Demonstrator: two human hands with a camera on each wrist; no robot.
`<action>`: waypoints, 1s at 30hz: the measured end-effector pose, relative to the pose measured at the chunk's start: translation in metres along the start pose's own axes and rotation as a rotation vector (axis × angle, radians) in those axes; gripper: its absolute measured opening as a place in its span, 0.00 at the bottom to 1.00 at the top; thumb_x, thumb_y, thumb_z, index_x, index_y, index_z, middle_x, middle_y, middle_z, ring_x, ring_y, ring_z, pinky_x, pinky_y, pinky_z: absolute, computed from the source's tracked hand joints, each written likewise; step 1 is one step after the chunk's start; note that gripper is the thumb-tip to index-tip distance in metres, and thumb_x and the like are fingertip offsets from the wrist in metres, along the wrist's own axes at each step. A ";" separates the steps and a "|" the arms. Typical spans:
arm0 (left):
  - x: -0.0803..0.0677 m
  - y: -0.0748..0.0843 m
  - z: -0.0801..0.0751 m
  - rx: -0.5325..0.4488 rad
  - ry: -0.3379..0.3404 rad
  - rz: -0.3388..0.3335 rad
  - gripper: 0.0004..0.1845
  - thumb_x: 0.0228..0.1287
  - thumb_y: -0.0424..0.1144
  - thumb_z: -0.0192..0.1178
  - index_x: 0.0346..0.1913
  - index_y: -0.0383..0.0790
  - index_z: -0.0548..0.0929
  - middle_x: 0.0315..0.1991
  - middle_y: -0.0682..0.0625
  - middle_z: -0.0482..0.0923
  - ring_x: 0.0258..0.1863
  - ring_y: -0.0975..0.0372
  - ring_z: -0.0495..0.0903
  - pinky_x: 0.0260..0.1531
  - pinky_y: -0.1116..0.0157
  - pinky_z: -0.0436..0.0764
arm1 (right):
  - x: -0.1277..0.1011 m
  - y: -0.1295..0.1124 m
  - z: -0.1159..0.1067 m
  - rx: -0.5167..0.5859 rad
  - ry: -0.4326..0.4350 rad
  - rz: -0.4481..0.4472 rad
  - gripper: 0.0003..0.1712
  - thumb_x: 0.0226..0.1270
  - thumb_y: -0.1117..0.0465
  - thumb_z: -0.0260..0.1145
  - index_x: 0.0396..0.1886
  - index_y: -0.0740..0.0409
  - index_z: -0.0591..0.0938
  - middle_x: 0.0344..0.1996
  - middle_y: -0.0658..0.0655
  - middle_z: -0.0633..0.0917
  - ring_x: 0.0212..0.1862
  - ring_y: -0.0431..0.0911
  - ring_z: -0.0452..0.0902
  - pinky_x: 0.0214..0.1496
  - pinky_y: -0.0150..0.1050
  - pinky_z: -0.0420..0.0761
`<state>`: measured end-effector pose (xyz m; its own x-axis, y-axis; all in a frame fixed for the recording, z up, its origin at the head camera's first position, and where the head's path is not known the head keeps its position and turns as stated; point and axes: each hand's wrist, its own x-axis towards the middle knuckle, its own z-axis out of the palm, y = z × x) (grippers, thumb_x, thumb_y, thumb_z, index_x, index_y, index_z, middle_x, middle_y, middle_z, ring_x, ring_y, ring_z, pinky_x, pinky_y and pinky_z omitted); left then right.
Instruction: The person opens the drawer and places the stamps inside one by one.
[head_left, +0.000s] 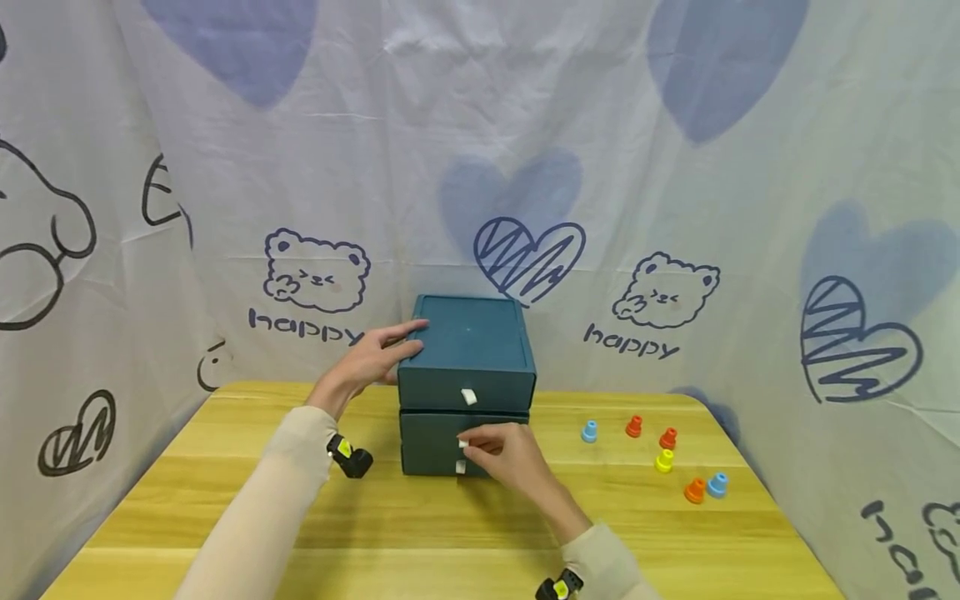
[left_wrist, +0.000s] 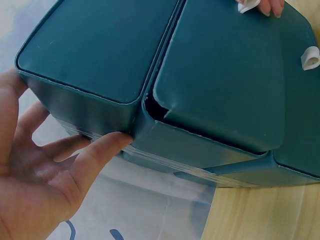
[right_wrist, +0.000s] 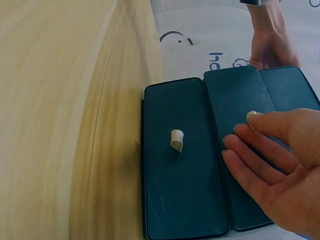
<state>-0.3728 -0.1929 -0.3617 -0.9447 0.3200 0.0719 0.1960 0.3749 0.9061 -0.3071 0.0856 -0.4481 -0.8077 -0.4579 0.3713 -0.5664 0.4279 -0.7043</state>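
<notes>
Drawer unit being steadied and its middle pull tab being pinched.

The teal drawer unit [head_left: 465,383], at the table's [head_left: 225,517] rear centre, is being braced by the left hand [head_left: 371,358], fingers straight and slightly spread; the middle drawer's white tab [head_left: 462,444] is being pinched by the right hand [head_left: 506,458].

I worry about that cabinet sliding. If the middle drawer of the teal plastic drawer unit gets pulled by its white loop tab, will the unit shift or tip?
Probably it would shift: the teal plastic drawer unit looks light and sits on smooth wood. The left hand bracing its top corner should steady it. The white loop tab, pinched by the right hand, looks soft and bendy.
</notes>
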 end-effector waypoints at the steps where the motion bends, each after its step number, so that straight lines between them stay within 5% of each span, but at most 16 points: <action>1: 0.000 -0.001 0.000 -0.001 -0.001 0.001 0.33 0.78 0.55 0.55 0.81 0.57 0.62 0.85 0.43 0.49 0.76 0.44 0.64 0.58 0.50 0.84 | 0.000 -0.001 0.000 0.004 -0.002 -0.005 0.11 0.70 0.65 0.70 0.49 0.59 0.91 0.44 0.58 0.93 0.39 0.49 0.91 0.40 0.27 0.87; 7: 0.000 0.000 -0.002 -0.002 0.001 0.010 0.33 0.79 0.55 0.54 0.81 0.56 0.62 0.84 0.43 0.50 0.76 0.46 0.64 0.57 0.51 0.84 | -0.004 -0.004 0.001 0.036 -0.011 0.007 0.10 0.71 0.65 0.70 0.49 0.59 0.91 0.45 0.59 0.92 0.41 0.50 0.91 0.40 0.25 0.86; 12: 0.001 0.001 -0.001 0.002 -0.001 0.008 0.32 0.79 0.55 0.55 0.81 0.57 0.63 0.84 0.43 0.51 0.55 0.56 0.75 0.48 0.61 0.83 | -0.008 -0.006 0.001 0.039 -0.015 0.021 0.10 0.70 0.65 0.70 0.47 0.58 0.91 0.44 0.59 0.93 0.41 0.50 0.91 0.40 0.25 0.86; 15: 0.001 0.001 -0.001 0.012 0.000 0.001 0.32 0.79 0.55 0.55 0.81 0.58 0.63 0.83 0.41 0.52 0.44 0.60 0.75 0.50 0.57 0.85 | -0.010 -0.008 0.001 0.038 -0.027 0.021 0.09 0.69 0.66 0.71 0.47 0.59 0.92 0.43 0.59 0.93 0.40 0.49 0.91 0.41 0.25 0.87; 19: -0.001 -0.001 0.001 0.021 0.006 -0.001 0.32 0.78 0.55 0.55 0.81 0.58 0.63 0.83 0.41 0.52 0.50 0.57 0.78 0.59 0.48 0.84 | -0.013 -0.013 0.001 0.031 -0.047 0.031 0.09 0.68 0.67 0.72 0.46 0.59 0.92 0.43 0.57 0.93 0.40 0.47 0.91 0.42 0.25 0.87; 23: 0.000 -0.001 0.001 0.018 0.009 0.001 0.32 0.78 0.56 0.55 0.81 0.58 0.63 0.83 0.42 0.53 0.41 0.59 0.79 0.57 0.50 0.85 | -0.016 -0.016 -0.001 0.033 -0.062 0.044 0.09 0.68 0.66 0.72 0.46 0.59 0.92 0.43 0.56 0.93 0.40 0.45 0.91 0.42 0.26 0.87; 26: 0.001 -0.001 0.001 0.011 0.010 -0.002 0.32 0.78 0.55 0.55 0.81 0.58 0.63 0.83 0.42 0.53 0.45 0.58 0.79 0.60 0.46 0.84 | -0.018 -0.017 -0.001 0.035 -0.073 0.052 0.09 0.68 0.66 0.72 0.46 0.59 0.92 0.43 0.56 0.93 0.40 0.45 0.90 0.43 0.27 0.88; 30: 0.001 -0.002 0.002 0.003 0.011 -0.005 0.33 0.78 0.55 0.55 0.81 0.58 0.63 0.84 0.42 0.52 0.71 0.47 0.69 0.65 0.39 0.78 | -0.021 -0.018 -0.002 0.029 -0.086 0.062 0.09 0.69 0.65 0.72 0.46 0.58 0.92 0.43 0.56 0.93 0.41 0.44 0.90 0.43 0.28 0.88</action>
<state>-0.3739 -0.1913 -0.3640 -0.9484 0.3087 0.0724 0.1924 0.3787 0.9053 -0.2803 0.0884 -0.4419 -0.8233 -0.4972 0.2736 -0.5097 0.4357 -0.7419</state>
